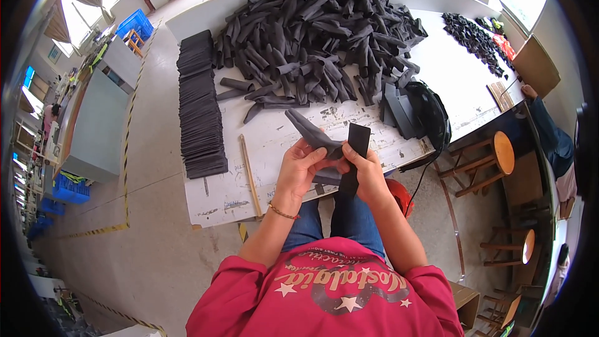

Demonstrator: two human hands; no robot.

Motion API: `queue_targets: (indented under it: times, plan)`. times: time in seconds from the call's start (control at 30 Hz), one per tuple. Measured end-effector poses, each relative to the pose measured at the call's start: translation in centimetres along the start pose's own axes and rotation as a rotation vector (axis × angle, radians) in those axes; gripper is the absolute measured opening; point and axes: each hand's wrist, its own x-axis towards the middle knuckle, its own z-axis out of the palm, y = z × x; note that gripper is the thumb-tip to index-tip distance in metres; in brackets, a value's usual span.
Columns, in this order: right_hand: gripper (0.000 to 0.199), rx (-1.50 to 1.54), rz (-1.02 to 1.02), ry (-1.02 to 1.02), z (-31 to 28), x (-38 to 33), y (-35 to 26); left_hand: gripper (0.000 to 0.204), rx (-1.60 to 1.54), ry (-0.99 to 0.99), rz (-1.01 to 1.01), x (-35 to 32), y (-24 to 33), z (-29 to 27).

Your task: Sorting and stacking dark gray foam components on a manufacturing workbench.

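My left hand [298, 165] grips a dark grey fabric sleeve [309, 128] that sticks up and to the left over the white table [274, 150]. My right hand [367, 171] holds a flat black rectangular insert [356, 150] upright against the sleeve's open end. Both hands meet at the table's near edge, above my lap. A gold bracelet circles my left wrist.
A big heap of grey sleeves [318, 31] covers the far table. Stacked flat black pieces [199, 109] run along its left edge. A wooden stick [249, 175] lies near my left hand. Black inserts [399, 109] and a black bag [430, 112] sit to the right. Wooden stools [493, 156] stand right.
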Motion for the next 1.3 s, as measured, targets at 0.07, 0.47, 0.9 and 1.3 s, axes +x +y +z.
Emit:
queue_targets:
  times: [0.07, 0.47, 0.9, 1.3]
  plan:
    - [0.012, -0.235, -0.187, 0.062, 0.2, -0.2, -0.1, 0.034, -0.005, 0.005, 0.001, 0.0, 0.0, -0.1]
    - [0.016, -0.951, -0.747, 0.17, -0.3, 0.1, 0.6, 0.025, 0.059, 0.062, -0.036, 0.2, -0.2, 0.0]
    - [0.009, -0.797, -0.704, 0.187, 0.5, -0.5, 1.2, 0.02, -0.043, 0.145, -0.046, 0.5, -0.7, -0.9]
    - [0.009, -0.732, -0.363, 0.037, 0.4, -0.1, 0.1, 0.029, 0.003, 0.146, -0.078, 0.1, -0.1, -1.0]
